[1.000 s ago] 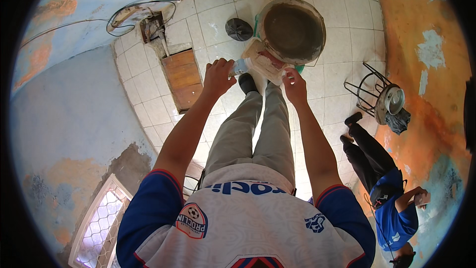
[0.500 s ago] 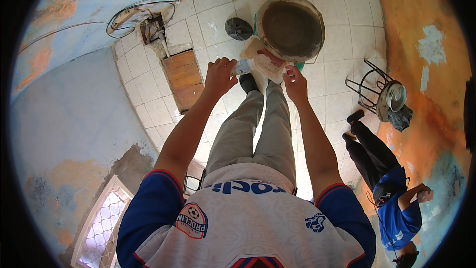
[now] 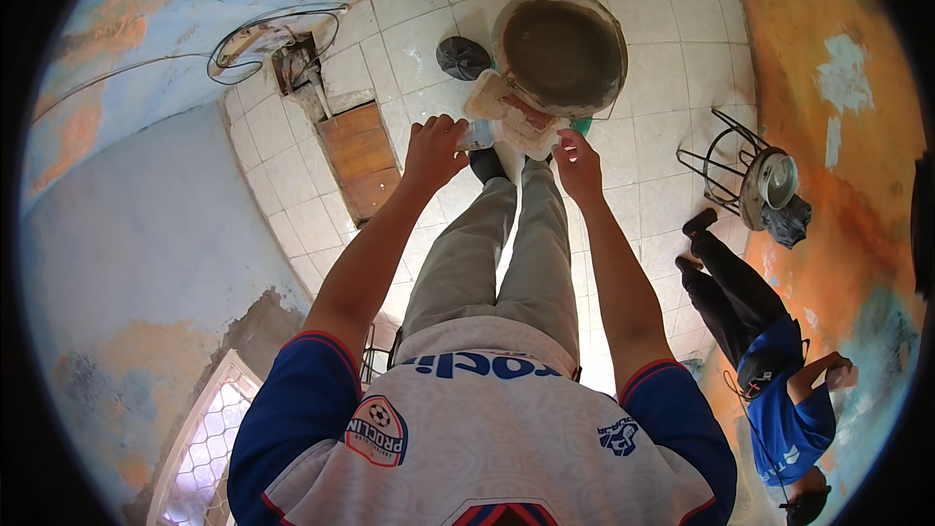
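Observation:
My left hand point(image 3: 435, 148) is closed round a clear plastic bottle point(image 3: 477, 135), held sideways with its narrow end toward the right. My right hand point(image 3: 579, 162) is at about the same height, its thumb and fingertips pinched together. Whatever is between those fingertips is too small to make out. Beyond and partly behind both hands is a stained whitish plastic container point(image 3: 488, 93) with a reddish patch. It overlaps the near rim of a large round bucket point(image 3: 615, 88) of grey-brown material.
A black rounded thing point(image 3: 464, 58) lies left of the bucket. A brown wooden board point(image 3: 360, 161) covers part of the tiled floor point(image 3: 672, 68) near an open hole point(image 3: 297, 65). At right, a person in blue point(image 3: 794, 429) is near a stool point(image 3: 750, 197) bearing a metal pot point(image 3: 778, 181).
The view has shifted slightly, so the bucket and floor things appear a little further left. My left hand still grips the bottle; my right fingers stay pinched.

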A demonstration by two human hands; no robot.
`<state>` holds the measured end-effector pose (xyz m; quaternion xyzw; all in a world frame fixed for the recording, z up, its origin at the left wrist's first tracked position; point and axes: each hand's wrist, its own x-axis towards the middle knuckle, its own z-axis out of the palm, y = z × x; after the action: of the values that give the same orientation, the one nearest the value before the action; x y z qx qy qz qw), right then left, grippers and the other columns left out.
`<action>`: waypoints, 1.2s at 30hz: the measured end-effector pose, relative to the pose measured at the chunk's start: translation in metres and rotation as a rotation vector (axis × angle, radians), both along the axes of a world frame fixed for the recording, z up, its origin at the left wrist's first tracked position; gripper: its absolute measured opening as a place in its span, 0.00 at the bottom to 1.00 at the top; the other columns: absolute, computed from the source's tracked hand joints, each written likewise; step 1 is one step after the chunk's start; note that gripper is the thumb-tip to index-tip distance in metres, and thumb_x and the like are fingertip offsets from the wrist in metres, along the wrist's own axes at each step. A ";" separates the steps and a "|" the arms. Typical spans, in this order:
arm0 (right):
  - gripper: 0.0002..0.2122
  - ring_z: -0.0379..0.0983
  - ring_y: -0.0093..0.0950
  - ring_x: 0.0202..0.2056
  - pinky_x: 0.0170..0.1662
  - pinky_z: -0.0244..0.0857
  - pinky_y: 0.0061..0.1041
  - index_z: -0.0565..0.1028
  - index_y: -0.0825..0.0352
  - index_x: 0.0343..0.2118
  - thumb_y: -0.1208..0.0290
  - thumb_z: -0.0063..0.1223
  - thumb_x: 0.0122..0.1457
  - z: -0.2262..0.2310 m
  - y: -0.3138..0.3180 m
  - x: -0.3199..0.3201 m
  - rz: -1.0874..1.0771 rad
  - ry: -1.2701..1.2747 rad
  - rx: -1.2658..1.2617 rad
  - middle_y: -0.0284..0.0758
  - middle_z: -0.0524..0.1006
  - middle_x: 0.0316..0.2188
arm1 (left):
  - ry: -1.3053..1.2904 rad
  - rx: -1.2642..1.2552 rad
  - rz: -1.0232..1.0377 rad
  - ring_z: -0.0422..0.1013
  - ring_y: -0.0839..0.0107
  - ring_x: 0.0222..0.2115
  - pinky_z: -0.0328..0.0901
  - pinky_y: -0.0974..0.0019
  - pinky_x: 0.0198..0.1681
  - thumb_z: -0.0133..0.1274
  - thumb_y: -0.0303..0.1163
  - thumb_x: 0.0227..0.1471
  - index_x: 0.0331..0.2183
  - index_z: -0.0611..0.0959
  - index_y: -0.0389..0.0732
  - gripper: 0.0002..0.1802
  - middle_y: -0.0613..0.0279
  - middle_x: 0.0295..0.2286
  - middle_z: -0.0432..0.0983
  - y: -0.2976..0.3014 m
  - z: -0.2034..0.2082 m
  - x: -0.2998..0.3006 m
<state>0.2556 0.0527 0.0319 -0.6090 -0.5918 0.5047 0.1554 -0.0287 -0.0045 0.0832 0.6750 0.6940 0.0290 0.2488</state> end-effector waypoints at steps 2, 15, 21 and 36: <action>0.16 0.79 0.31 0.34 0.41 0.72 0.30 0.75 0.66 0.49 0.68 0.56 0.59 -0.002 0.000 0.002 -0.006 0.019 0.010 0.40 0.80 0.37 | 0.006 0.002 -0.014 0.71 0.60 0.43 0.64 0.52 0.46 0.65 0.36 0.37 0.48 0.79 0.47 0.30 0.60 0.38 0.74 0.002 0.001 0.002; 0.16 0.77 0.29 0.34 0.40 0.72 0.29 0.75 0.65 0.50 0.68 0.56 0.59 -0.002 -0.006 0.004 -0.060 0.018 -0.032 0.40 0.80 0.37 | 0.020 0.030 -0.074 0.71 0.62 0.41 0.64 0.53 0.43 0.65 0.35 0.36 0.47 0.80 0.48 0.30 0.62 0.35 0.72 0.008 0.002 0.011; 0.16 0.77 0.29 0.34 0.39 0.72 0.28 0.75 0.65 0.50 0.68 0.55 0.60 -0.002 -0.006 0.008 -0.101 0.024 -0.064 0.39 0.80 0.37 | 0.057 0.038 -0.105 0.71 0.62 0.41 0.63 0.53 0.43 0.65 0.35 0.35 0.47 0.80 0.48 0.31 0.62 0.35 0.72 0.013 0.001 0.011; 0.16 0.79 0.35 0.34 0.40 0.72 0.32 0.75 0.64 0.49 0.66 0.57 0.58 -0.007 -0.010 0.013 -0.080 0.011 -0.047 0.42 0.81 0.35 | 0.115 0.050 -0.100 0.72 0.62 0.40 0.64 0.51 0.43 0.65 0.34 0.35 0.45 0.80 0.49 0.29 0.63 0.35 0.73 0.021 0.002 -0.007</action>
<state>0.2690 0.0423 0.0254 -0.6329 -0.5539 0.5154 0.1643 -0.0361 0.0163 0.0852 0.7154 0.6716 -0.0047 0.1927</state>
